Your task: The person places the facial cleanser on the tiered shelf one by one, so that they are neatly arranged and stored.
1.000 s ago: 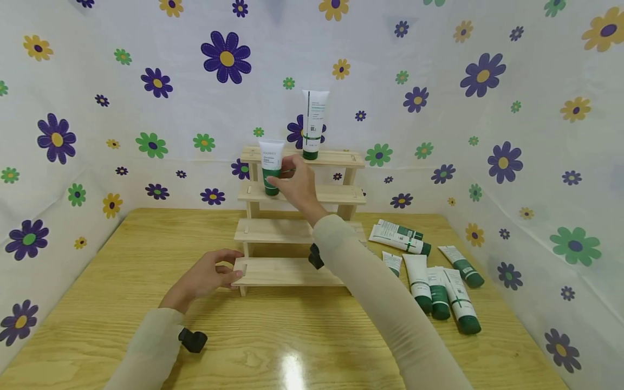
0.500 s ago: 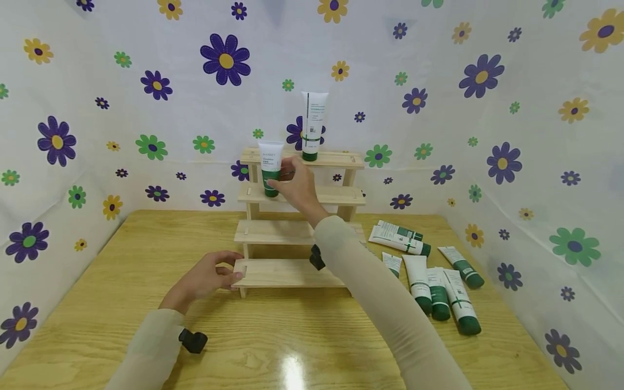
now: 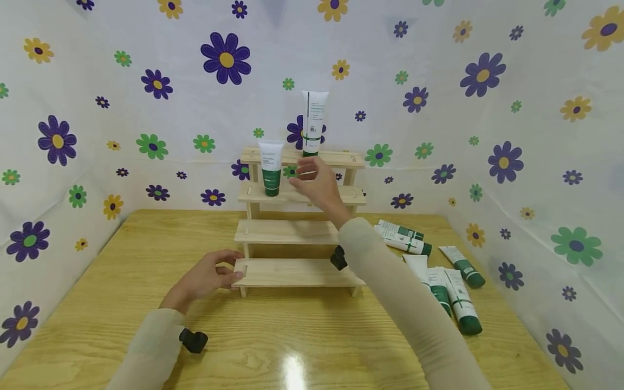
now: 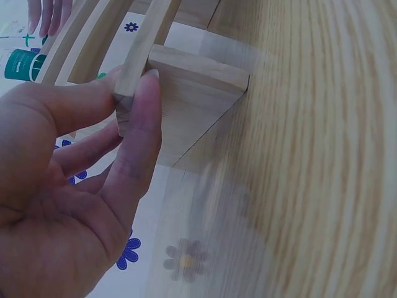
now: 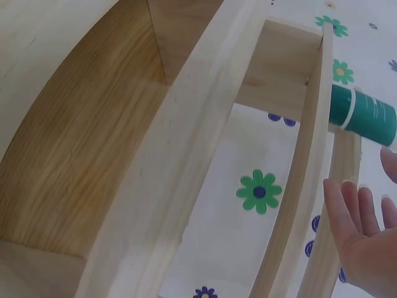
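A stepped wooden rack (image 3: 292, 272) with several shelves stands on the table. My left hand (image 3: 207, 275) pinches the left end of its lowest shelf between thumb and fingers, plainly seen in the left wrist view. Upright at the left of the second shelf from the top is a white and green tube (image 3: 271, 168). Just right of that tube, apart from it, my right hand (image 3: 319, 187) is in front of the upper shelves with its fingers relaxed and nothing held. A taller white tube (image 3: 314, 122) stands on the top shelf, its base partly behind the right fingertips.
Several more tubes lie on the table (image 3: 122, 260) to the right of the rack, among them a flat one (image 3: 460, 300) and one farther right (image 3: 463, 266). My right sleeve covers part of them. A flowered cloth (image 3: 185, 108) hangs behind and at the sides.
My right hand has let go of the white and green tube and moved right, away from it. The tube stays upright on its shelf. My left hand has not moved.
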Motion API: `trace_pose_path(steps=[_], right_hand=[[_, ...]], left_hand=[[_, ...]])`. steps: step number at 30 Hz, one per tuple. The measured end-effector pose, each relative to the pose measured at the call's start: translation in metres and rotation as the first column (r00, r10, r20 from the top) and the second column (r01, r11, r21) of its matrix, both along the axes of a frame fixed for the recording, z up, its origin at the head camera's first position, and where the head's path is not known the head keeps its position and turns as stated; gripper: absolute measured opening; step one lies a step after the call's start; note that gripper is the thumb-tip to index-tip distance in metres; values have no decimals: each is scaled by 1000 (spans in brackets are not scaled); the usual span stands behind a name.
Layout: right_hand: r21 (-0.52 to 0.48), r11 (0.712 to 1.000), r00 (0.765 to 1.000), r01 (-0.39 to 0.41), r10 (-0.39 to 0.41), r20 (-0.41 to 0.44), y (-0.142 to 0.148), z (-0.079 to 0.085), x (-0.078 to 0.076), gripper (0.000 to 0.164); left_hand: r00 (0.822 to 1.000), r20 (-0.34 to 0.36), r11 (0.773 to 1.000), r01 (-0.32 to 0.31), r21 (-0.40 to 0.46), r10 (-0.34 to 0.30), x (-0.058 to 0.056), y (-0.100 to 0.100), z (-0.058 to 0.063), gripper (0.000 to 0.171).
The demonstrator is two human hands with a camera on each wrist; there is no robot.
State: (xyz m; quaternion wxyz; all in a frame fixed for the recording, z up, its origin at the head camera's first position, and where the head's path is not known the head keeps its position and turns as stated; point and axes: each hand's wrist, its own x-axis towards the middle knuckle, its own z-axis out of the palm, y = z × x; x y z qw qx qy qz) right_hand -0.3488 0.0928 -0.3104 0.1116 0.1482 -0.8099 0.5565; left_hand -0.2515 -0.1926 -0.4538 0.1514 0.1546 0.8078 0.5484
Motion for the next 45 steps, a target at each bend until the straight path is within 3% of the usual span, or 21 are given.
trace_pose_path(steps=[7, 13, 23, 45], right_hand=[[42, 998, 998, 47, -48, 41, 26, 8, 1, 46], [69, 995, 997, 66, -68, 24, 51, 16, 4, 48], [126, 990, 996, 63, -70, 56, 99, 17, 9, 50], [222, 971, 988, 86, -112, 105, 159, 4, 16, 53]], left_hand=[[1000, 0, 1000, -2, 6, 2, 0, -1, 1, 52], [1000, 1, 1000, -13, 7, 13, 0, -1, 2, 51], [1000, 3, 1000, -15, 4, 15, 0, -2, 3, 51], [1000, 5, 1000, -28, -10, 28, 2, 0, 4, 49]])
